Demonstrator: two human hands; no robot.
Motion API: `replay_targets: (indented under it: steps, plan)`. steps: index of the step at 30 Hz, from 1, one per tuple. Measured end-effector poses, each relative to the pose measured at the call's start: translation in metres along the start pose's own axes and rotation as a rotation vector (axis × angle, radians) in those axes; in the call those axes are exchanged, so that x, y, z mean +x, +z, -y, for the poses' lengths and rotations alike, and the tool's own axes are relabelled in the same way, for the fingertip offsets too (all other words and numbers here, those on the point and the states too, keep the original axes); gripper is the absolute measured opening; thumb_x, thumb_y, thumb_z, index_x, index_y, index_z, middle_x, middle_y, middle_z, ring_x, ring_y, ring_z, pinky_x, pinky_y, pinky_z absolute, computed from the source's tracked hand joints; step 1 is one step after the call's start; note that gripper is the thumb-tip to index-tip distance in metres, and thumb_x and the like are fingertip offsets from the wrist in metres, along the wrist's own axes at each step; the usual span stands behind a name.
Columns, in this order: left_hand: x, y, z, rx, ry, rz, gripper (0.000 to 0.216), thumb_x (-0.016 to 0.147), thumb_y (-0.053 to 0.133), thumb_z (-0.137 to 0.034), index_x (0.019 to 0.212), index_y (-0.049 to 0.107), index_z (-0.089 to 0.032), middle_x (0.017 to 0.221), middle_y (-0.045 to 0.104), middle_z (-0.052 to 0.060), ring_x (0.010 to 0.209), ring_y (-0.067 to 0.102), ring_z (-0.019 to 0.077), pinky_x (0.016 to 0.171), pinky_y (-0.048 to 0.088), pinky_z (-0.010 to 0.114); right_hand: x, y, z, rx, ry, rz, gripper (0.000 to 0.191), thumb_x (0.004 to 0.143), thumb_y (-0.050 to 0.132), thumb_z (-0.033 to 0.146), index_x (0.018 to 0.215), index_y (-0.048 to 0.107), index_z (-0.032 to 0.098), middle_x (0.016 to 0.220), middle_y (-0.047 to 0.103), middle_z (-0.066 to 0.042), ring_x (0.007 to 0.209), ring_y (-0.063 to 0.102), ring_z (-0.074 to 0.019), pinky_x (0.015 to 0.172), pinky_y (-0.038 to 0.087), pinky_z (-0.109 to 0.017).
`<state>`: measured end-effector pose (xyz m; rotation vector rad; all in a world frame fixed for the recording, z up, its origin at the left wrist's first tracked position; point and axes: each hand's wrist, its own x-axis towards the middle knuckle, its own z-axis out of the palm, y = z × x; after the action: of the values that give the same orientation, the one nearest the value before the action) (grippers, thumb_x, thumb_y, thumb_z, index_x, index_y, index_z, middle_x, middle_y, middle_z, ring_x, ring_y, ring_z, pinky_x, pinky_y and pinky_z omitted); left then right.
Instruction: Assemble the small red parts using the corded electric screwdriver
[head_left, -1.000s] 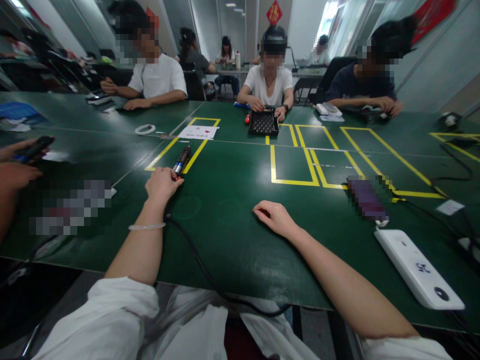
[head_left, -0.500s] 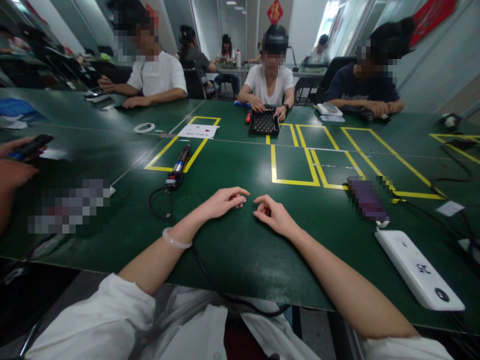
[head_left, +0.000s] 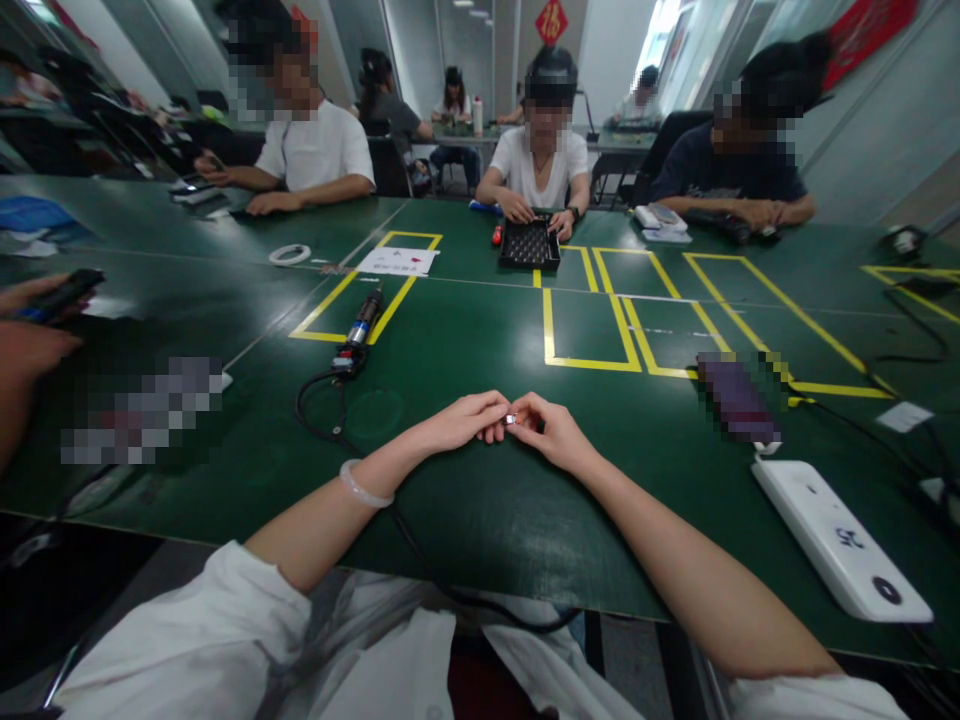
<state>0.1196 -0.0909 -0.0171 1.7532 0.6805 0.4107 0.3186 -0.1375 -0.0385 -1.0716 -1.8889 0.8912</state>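
My left hand, with a pale bangle round its wrist, rests just above or on the green table. Its fingers are closed in a pinch. My right hand meets it, thumb and forefinger curled together. Between the two sets of fingertips shows a tiny shiny whitish piece, with a speck of orange beside it. It is too small to name, and the fingers cover most of it. To the left lies an electric screwdriver with a black cable, apart from both hands.
A white power bank and a phone lie at right. Yellow tape marks rectangles on the table. Opposite, a person handles a black tray. A paper sheet and white ring lie farther left.
My hands were apart and now touch at the fingertips. The left hand has moved right and nearer to me; the right has barely shifted. The small piece now shows between them.
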Motion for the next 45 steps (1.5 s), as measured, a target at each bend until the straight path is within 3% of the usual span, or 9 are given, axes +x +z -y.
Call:
replay_targets:
  steps: [6, 12, 21, 31, 45]
  plan:
    - [-0.001, 0.003, -0.001, 0.034, -0.005, -0.037, 0.031, 0.089, 0.055, -0.044, 0.098, 0.056, -0.014, 0.078, 0.060, 0.002, 0.070, 0.058, 0.0120, 0.064, 0.045, 0.024, 0.000, 0.001, -0.001, -0.020, -0.014, -0.003, 0.014, 0.086, 0.061, 0.027, 0.097, 0.057, 0.020, 0.072, 0.057, 0.003, 0.060, 0.051, -0.0104, 0.057, 0.041, -0.022]
    - [-0.003, 0.003, -0.004, 0.185, 0.059, -0.161, 0.027, 0.086, 0.058, -0.041, 0.098, 0.058, -0.017, 0.080, 0.060, 0.001, 0.073, 0.057, 0.0121, 0.065, 0.043, 0.023, 0.000, 0.001, -0.010, 0.156, 0.071, -0.008, 0.021, 0.091, 0.056, 0.038, 0.102, 0.053, 0.020, 0.080, 0.060, 0.001, 0.066, 0.055, -0.0115, 0.060, 0.045, -0.024]
    - [-0.003, 0.003, -0.002, 0.229, 0.085, -0.178, 0.024, 0.084, 0.061, -0.035, 0.101, 0.057, -0.018, 0.083, 0.059, 0.000, 0.074, 0.056, 0.0120, 0.065, 0.043, 0.023, 0.002, -0.002, -0.007, 0.070, 0.004, -0.059, 0.015, 0.086, 0.062, 0.031, 0.094, 0.055, 0.020, 0.074, 0.055, 0.003, 0.061, 0.051, -0.0109, 0.058, 0.042, -0.024]
    - [-0.003, 0.003, -0.002, 0.245, 0.118, -0.203, 0.019, 0.085, 0.059, -0.029, 0.101, 0.056, -0.018, 0.088, 0.062, 0.002, 0.078, 0.058, 0.0127, 0.067, 0.044, 0.024, 0.002, 0.000, -0.011, 0.050, -0.021, -0.058, 0.021, 0.082, 0.065, 0.025, 0.099, 0.054, 0.020, 0.082, 0.061, 0.000, 0.065, 0.056, -0.0118, 0.060, 0.045, -0.025]
    - [-0.002, 0.002, -0.001, 0.244, 0.144, -0.194, 0.017, 0.085, 0.059, -0.026, 0.099, 0.055, -0.018, 0.088, 0.060, 0.001, 0.078, 0.058, 0.0118, 0.067, 0.043, 0.023, 0.000, -0.003, -0.005, -0.065, -0.094, -0.085, 0.013, 0.084, 0.062, 0.021, 0.096, 0.057, 0.020, 0.085, 0.061, -0.001, 0.070, 0.057, -0.0126, 0.064, 0.045, -0.025]
